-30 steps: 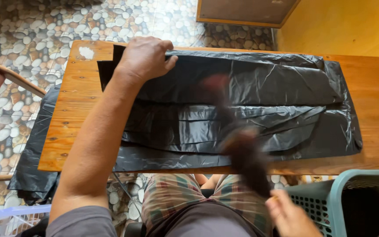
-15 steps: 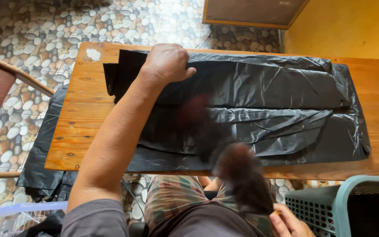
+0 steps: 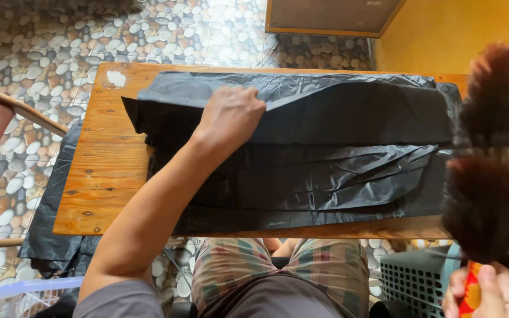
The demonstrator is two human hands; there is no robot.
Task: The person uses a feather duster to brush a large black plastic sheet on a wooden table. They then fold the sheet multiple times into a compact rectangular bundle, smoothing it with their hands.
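Note:
A black plastic bag [image 3: 337, 147] lies spread flat over a small wooden table [image 3: 104, 171]. My left hand [image 3: 231, 115] rests on its upper left part, fingers curled into the plastic, where a fold lifts up. My right hand [image 3: 484, 291] is at the bottom right corner, closed around the red and yellow handle of a brown feather duster [image 3: 490, 147]. The duster's fluffy head stands up over the right end of the bag, blurred.
A teal plastic basket [image 3: 419, 277] stands at the bottom right by my knees. More black plastic [image 3: 54, 235] hangs off the table's left side. A wooden chair arm [image 3: 19, 109] is at the left. The floor is pebble-patterned; a yellow wall is at the top right.
The feather duster has swung from the lower middle, in front of my lap, over to the right end of the bag. My left hand has slid down and right on the plastic.

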